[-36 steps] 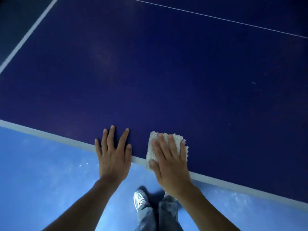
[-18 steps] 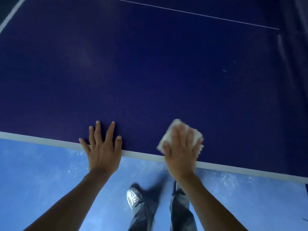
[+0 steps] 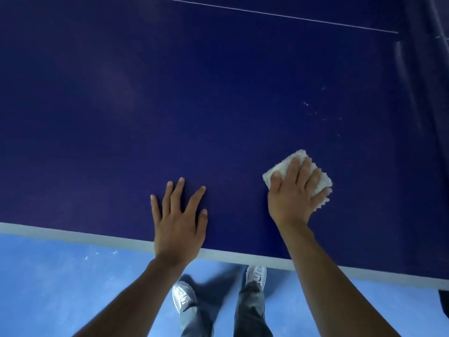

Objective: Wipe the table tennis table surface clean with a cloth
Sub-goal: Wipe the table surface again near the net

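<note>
Plainly soft and light, the folded white nubby cloth [image 3: 321, 182] lies on the dark blue table tennis surface [image 3: 170, 93] near its white edge, pressed under the flat fingers of the right hand [image 3: 295, 194]; broad palm pressure should stop it bunching. The left hand [image 3: 178, 221] rests spread and empty.

I've got the dark blue table [image 3: 170, 105] filling most of the frame, its pale edge band [image 3: 73, 235] slanting across the lower part and a thin white line [image 3: 267, 13] along the top. At lower centre the left hand [image 3: 178, 224] lies flat on it. Right of centre the right hand [image 3: 291, 198] presses a white cloth [image 3: 322, 182] to the surface, with white specks [image 3: 313, 110] scattered above it.
</note>
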